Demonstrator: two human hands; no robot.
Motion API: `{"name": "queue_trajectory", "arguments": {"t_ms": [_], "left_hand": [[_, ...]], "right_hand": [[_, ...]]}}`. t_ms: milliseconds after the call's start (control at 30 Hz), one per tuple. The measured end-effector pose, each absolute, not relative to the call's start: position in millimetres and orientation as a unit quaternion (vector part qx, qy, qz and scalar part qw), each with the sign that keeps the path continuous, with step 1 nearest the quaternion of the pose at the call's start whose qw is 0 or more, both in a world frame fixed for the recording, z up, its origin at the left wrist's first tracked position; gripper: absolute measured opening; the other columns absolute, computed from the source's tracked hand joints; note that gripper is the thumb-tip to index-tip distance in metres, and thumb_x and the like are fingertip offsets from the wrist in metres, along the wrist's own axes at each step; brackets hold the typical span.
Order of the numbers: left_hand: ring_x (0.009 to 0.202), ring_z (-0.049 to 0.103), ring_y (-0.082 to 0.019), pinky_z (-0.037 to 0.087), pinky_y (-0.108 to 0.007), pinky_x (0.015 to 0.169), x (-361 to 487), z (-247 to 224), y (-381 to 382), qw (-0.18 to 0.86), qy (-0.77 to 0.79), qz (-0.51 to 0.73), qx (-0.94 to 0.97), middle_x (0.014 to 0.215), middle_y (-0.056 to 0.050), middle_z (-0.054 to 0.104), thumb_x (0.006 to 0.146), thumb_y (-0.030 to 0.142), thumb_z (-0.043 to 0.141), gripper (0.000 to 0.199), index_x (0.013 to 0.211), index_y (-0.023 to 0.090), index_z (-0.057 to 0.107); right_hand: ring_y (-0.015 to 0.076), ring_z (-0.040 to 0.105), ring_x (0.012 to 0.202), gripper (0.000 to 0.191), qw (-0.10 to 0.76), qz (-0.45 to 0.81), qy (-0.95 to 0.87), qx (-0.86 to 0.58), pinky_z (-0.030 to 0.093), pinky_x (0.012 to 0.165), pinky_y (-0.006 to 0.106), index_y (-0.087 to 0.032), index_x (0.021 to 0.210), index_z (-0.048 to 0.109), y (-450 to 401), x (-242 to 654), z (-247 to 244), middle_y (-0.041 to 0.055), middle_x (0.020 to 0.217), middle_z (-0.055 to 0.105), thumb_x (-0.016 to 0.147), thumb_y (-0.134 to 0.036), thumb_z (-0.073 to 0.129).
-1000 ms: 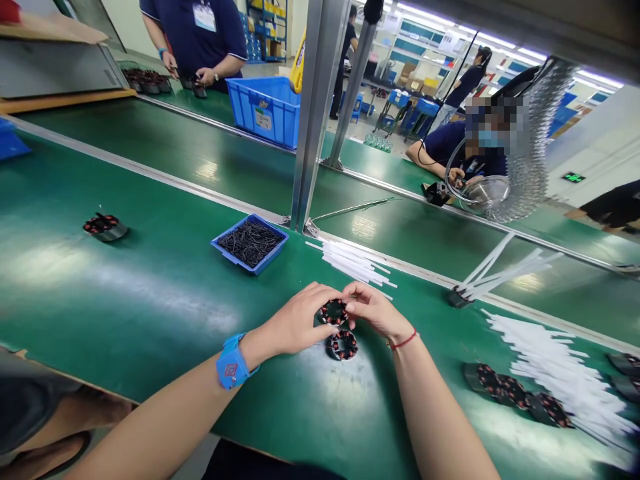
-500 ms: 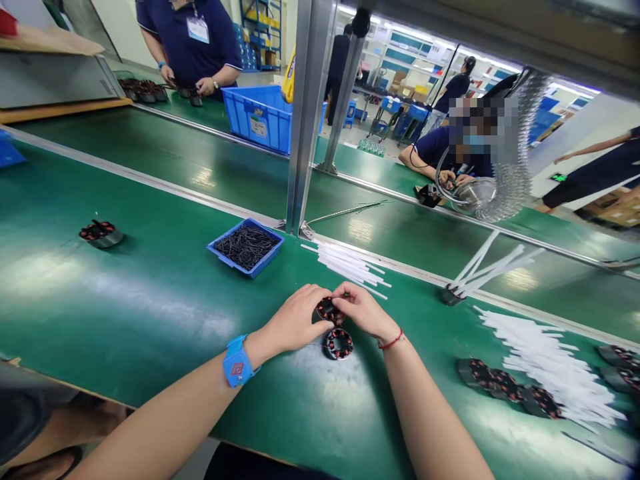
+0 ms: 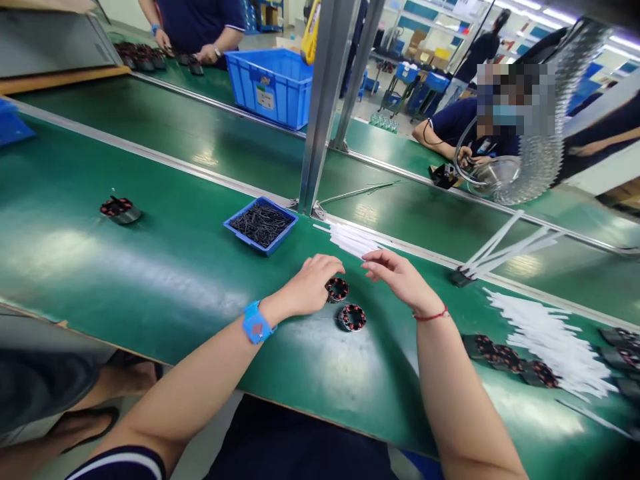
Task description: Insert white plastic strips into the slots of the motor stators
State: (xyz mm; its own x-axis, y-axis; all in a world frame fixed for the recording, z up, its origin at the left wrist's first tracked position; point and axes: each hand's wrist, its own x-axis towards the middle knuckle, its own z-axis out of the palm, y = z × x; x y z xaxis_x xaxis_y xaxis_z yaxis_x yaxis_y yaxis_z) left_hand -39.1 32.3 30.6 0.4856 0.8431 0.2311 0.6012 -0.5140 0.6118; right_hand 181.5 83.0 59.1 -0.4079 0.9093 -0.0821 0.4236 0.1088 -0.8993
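My left hand (image 3: 311, 285) is beside a small ring-shaped motor stator (image 3: 338, 289) with copper-coloured windings. Its fingers are loosely bent, their tips just behind the ring; the thumb is hidden. A second stator (image 3: 353, 318) lies on the green table slightly nearer to me, touched by neither hand. To the right, my right hand (image 3: 397, 277) hovers, fingers stretched leftward and slightly apart, with nothing visible in them. Thin white tubes (image 3: 350, 239) lie just beyond its fingertips, partly covered by the hand.
A blue tray (image 3: 261, 227) holds many short black tubes. Another stator (image 3: 120, 210) stands at left. On the right are a white tube pile (image 3: 547, 340), a row of stators (image 3: 505, 357) and a stator holding upright tubes (image 3: 463, 275). A metal post (image 3: 325, 107) rises ahead; co-workers sit beyond.
My right hand has left the far stator and moved right, toward the white tubes. The left hand's fingers have shifted off the ring. The whole view has also shifted.
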Motion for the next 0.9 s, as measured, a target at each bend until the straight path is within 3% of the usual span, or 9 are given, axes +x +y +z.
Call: {"name": "queue_trajectory", "arguments": {"t_ms": [133,200,367,533,600,700,767,900], "left_hand": [[0.089,0.049,-0.023,0.039,-0.039,0.083,-22,44,8,0.145,0.344,0.221,0.901,0.089,-0.007,0.057,0.080,0.012,0.043,0.017,0.090,0.018,0.056],[0.090,0.049,-0.025,0.039,-0.039,0.082,-11,43,-6,0.117,0.310,0.163,0.929,0.088,-0.008,0.057,0.083,0.017,0.048,0.010,0.089,0.017,0.055],[0.096,0.048,-0.024,0.038,-0.037,0.085,-1,32,-20,0.081,0.345,0.127,0.927,0.096,-0.009,0.055,0.087,0.006,0.040,0.019,0.099,0.016,0.052],[0.094,0.046,-0.024,0.039,-0.038,0.082,-3,24,-8,0.057,0.365,0.133,0.920,0.100,-0.010,0.053,0.089,0.009,0.041,0.016,0.092,0.015,0.055],[0.093,0.046,-0.025,0.040,-0.038,0.080,-4,21,-1,0.058,0.373,0.138,0.916,0.099,-0.009,0.053,0.087,0.014,0.048,0.009,0.088,0.016,0.057],[0.092,0.047,-0.025,0.040,-0.039,0.078,-4,20,7,0.104,0.423,0.183,0.882,0.097,-0.008,0.055,0.084,0.023,0.058,0.008,0.087,0.017,0.061],[0.092,0.048,-0.023,0.041,-0.038,0.081,-4,20,12,0.170,0.469,0.258,0.827,0.096,-0.007,0.056,0.083,0.026,0.060,0.010,0.086,0.017,0.061],[0.084,0.054,-0.017,0.045,-0.031,0.077,-8,26,13,0.353,0.503,0.381,0.691,0.091,-0.004,0.058,0.085,0.027,0.055,0.012,0.085,0.017,0.061]], "right_hand": [[0.0173,0.061,0.086,0.021,0.206,0.244,-0.781,-0.537,0.047,0.079,0.031,-0.017,0.101,0.061,99,187,46,0.0066,0.095,0.066,0.084,-0.025,0.052],[0.0198,0.060,0.087,0.019,0.180,0.180,-0.791,-0.557,0.045,0.081,0.034,-0.016,0.097,0.063,114,182,36,0.0083,0.093,0.067,0.082,-0.020,0.053],[0.0256,0.059,0.092,0.011,0.179,0.174,-0.787,-0.565,0.043,0.085,0.039,-0.014,0.088,0.067,137,161,20,0.0128,0.094,0.066,0.079,-0.018,0.061],[0.0189,0.058,0.098,0.026,0.224,0.202,-0.761,-0.575,0.050,0.084,0.038,-0.019,0.112,0.058,134,150,19,0.0091,0.117,0.057,0.092,-0.034,0.051],[0.0194,0.058,0.099,0.025,0.246,0.214,-0.748,-0.578,0.049,0.085,0.037,-0.017,0.108,0.060,131,152,22,0.0101,0.116,0.058,0.091,-0.033,0.051],[0.0234,0.058,0.096,0.013,0.272,0.228,-0.730,-0.584,0.045,0.085,0.037,-0.015,0.090,0.062,123,165,28,0.0114,0.098,0.064,0.086,-0.025,0.055],[0.0216,0.061,0.086,0.009,0.288,0.246,-0.715,-0.587,0.046,0.079,0.036,-0.017,0.087,0.058,110,179,31,0.0079,0.085,0.064,0.085,-0.023,0.051],[0.0103,0.051,0.050,0.014,0.291,0.367,-0.672,-0.573,0.043,0.049,0.023,-0.019,0.088,0.051,64,208,35,-0.0027,0.065,0.053,0.086,-0.030,0.044]]}}
